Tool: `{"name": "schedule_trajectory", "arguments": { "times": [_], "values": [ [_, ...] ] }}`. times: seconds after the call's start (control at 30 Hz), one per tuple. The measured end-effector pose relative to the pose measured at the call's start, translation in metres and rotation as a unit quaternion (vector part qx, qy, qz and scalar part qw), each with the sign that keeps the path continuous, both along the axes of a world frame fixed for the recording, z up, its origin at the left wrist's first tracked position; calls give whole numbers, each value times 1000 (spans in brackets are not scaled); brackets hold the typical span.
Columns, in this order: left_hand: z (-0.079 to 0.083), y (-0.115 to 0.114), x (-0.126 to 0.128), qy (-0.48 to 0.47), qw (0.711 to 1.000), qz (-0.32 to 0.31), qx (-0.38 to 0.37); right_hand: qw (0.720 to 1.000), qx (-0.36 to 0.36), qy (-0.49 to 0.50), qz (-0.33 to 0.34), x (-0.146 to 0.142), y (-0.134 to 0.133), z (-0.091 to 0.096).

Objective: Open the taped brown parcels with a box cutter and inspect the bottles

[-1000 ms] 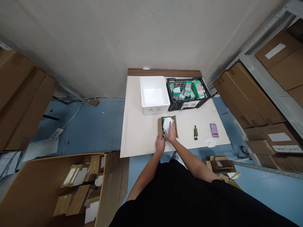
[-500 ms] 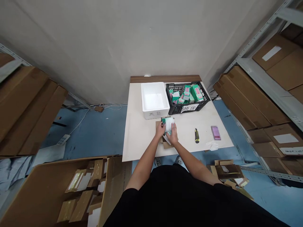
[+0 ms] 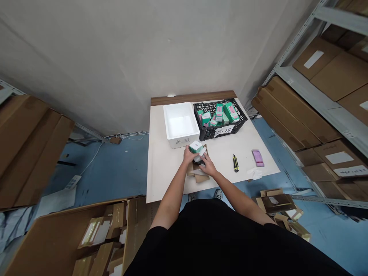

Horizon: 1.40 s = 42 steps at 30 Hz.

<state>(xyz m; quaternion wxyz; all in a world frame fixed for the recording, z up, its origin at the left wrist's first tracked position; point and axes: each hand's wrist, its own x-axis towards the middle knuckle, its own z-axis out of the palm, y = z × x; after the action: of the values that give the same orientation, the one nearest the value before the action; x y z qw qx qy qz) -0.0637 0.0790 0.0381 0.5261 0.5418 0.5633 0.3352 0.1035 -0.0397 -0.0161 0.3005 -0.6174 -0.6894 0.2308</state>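
Observation:
My left hand [image 3: 188,155] grips a small green box with a white top [image 3: 196,146], held just in front of the white bin. Close by on the right, my right hand [image 3: 208,165] has its fingers closed on crumpled white wrapping [image 3: 202,151] that lies against the green box. Beneath both hands sits an opened brown cardboard carton [image 3: 200,178], its flaps spread on the table; the hands partly hide its inside.
A white foam bin [image 3: 183,141] and a black crate [image 3: 202,134] of green-and-pink boxes stand at the table's back. To the right lie a yellow-black box cutter [image 3: 235,163], a blurred purple item [image 3: 258,158] and crumpled white plastic [image 3: 255,173]. Shelves with cartons flank the table [image 3: 161,172].
The green box has turned and come up out of the wrapping, showing its white top in my left hand. My right hand has shifted slightly lower. The whole view has swung a little.

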Motion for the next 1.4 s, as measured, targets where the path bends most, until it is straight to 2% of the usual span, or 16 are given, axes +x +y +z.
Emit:
{"name": "schedule_trajectory", "arguments": {
  "times": [0.1, 0.2, 0.4, 0.53, 0.63, 0.73, 0.87, 0.97, 1.13, 1.27, 1.4],
  "values": [
    [3, -9, -4, 18, 1000, 2, 13, 999, -34, -10, 16, 5, -3, 5],
    [11, -13, -6, 28, 999, -6, 29, 999, -33, -17, -17, 8, 1, 14],
    [33, -10, -11, 38, 998, 1, 52, 996, -57, -66, -24, 8, 13, 25],
    [51, -6, -15, 57, 996, 7, 73, 998, -13, -12, -60, 8, 16, 37],
    [68, -5, -12, 91, 992, 11, 89, 997, 30, 44, -59, 7, 21, 53],
    [81, -8, -1, 126, 988, 5, 90, 993, 46, 80, -75, 2, 32, 69],
    [89, -16, 22, 117, 987, -5, 109, 978, 41, 132, -156, 5, 47, 78],
    [90, -20, 40, 66, 988, -48, 132, 964, 40, 189, -181, 29, 46, 78],
    [89, -18, 75, -7, 981, -139, 132, 954, 28, 263, -141, 97, 32, 78],
    [91, -20, 106, 7, 972, -190, 136, 952, -7, 280, -120, 143, 20, 73],
    [87, -29, 130, 68, 948, -244, 195, 954, -38, 280, -103, 175, 12, 54]
  ]
}}
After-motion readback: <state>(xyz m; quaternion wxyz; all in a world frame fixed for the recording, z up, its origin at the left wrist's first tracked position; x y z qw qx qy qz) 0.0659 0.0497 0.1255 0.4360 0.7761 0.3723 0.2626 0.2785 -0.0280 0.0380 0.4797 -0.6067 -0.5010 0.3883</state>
